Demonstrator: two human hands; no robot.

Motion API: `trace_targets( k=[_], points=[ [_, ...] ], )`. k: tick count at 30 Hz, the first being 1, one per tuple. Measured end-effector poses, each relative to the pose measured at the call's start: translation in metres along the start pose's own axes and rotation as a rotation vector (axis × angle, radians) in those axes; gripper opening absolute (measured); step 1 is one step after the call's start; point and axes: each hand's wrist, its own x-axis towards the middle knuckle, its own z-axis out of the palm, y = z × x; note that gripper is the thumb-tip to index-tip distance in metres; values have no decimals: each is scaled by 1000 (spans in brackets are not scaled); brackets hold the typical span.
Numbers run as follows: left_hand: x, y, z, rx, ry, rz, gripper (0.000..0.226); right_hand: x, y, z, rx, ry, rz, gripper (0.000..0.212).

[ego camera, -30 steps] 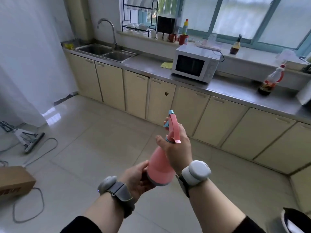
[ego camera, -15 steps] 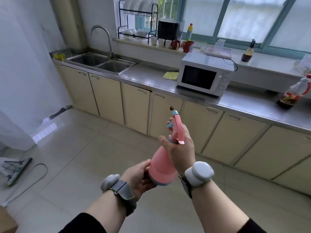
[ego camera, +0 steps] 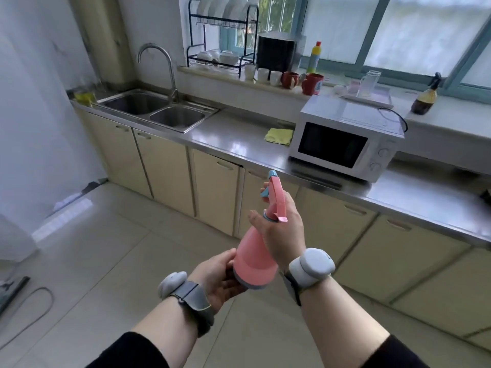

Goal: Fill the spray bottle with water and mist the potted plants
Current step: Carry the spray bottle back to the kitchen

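Note:
I hold a pink spray bottle (ego camera: 253, 258) with a pink trigger head and blue nozzle, tilted away from me, in front of my chest. My right hand (ego camera: 283, 229) is wrapped around its neck just below the trigger head. My left hand (ego camera: 218, 277) cups the bottle's base from below. A steel double sink (ego camera: 159, 108) with a curved faucet (ego camera: 156, 67) sits at the far left of the counter, well ahead and to the left of the bottle. No potted plants are in view.
A steel counter (ego camera: 239, 144) over beige cabinets runs left to right. On it stand a white microwave (ego camera: 345, 139) and a yellow cloth (ego camera: 279, 135). The windowsill holds a dish rack (ego camera: 220, 33), cups and bottles. A cable (ego camera: 32, 312) lies on the floor at left.
The view has moved closer to the counter and sink, which now look larger. Both hands keep the same hold on the bottle.

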Motion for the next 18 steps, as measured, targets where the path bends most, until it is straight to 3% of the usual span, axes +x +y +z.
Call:
trace_targets(
  k=[9, 18],
  points=[
    [94, 86, 42, -58, 9, 24, 36, 137, 23, 16, -26, -84, -28, 41],
    [189, 193, 35, -62, 14, 37, 35, 262, 39, 82, -8, -83, -3, 43]
  ],
)
